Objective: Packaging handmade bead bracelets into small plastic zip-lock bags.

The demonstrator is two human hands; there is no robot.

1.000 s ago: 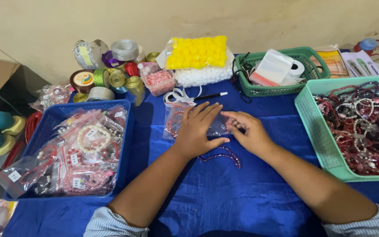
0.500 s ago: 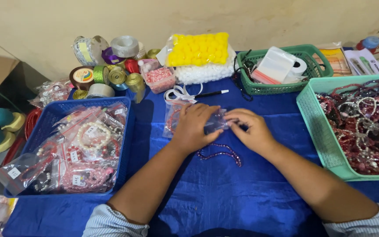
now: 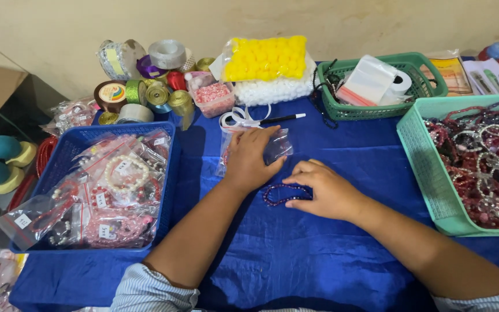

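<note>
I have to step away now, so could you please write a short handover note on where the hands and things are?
Left hand: flat on the small clear bag, pinning it to the blue cloth.
Right hand: fingers on the dark beaded bracelet, which lies on the cloth beside the bag.
Done: packed bracelets fill the blue basket.
Left: this bracelet is not bagged; loose ones remain in the teal tray.
</note>
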